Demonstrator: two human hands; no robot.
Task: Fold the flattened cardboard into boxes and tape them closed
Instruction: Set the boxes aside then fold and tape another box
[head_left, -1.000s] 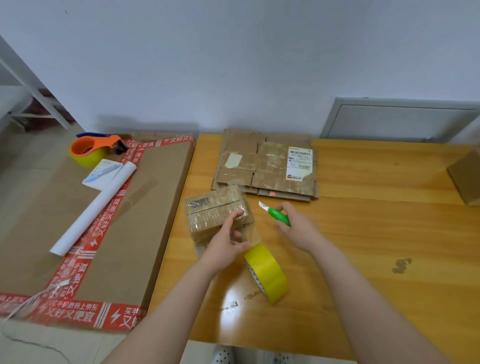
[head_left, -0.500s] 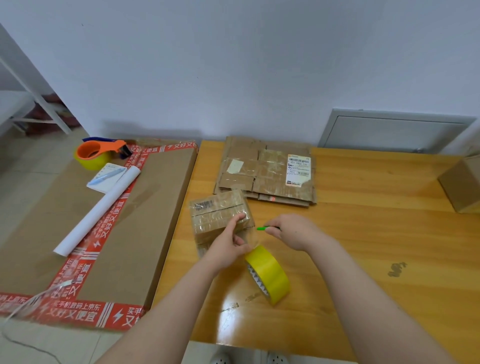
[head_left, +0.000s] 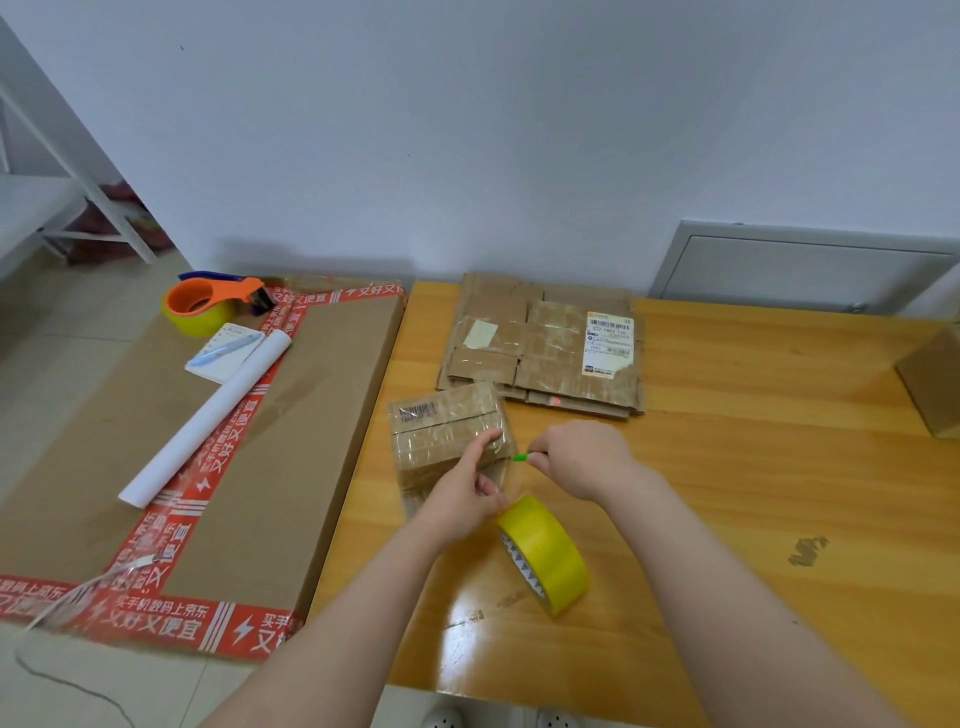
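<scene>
- The left hand (head_left: 465, 493) lays its index finger straight along the top of the small taped box (head_left: 441, 431). Its other fingers curl down toward the tape roll, and I cannot tell whether they pinch the tape.
- The right hand (head_left: 582, 457) is clenched around a green-handled cutter (head_left: 521, 457). Only the green end pokes out at 9 o'clock from the fist, just beside the box's right edge.
- The box sits closed on the wooden table (head_left: 779, 493), near its left edge, at 11 o'clock from the left hand.
- A strip of clear tape (head_left: 503, 470) runs from the box toward the yellow tape roll (head_left: 550, 551). The roll stands on its edge at 5 o'clock from the left hand, touching it.
- The flattened cardboard (head_left: 540, 348) lies stacked at 12 o'clock from the hands, against the wall, with a white shipping label on top.
- Another brown box (head_left: 935, 384) is cut off by the frame at 3 o'clock.
- At 9 o'clock lies a large flat carton (head_left: 311, 415) edged with red printed tape.
- On the carton are an orange tape dispenser (head_left: 208, 304), a notepad (head_left: 218, 358) with a pen (head_left: 228, 347), and a white paper roll (head_left: 208, 421).
</scene>
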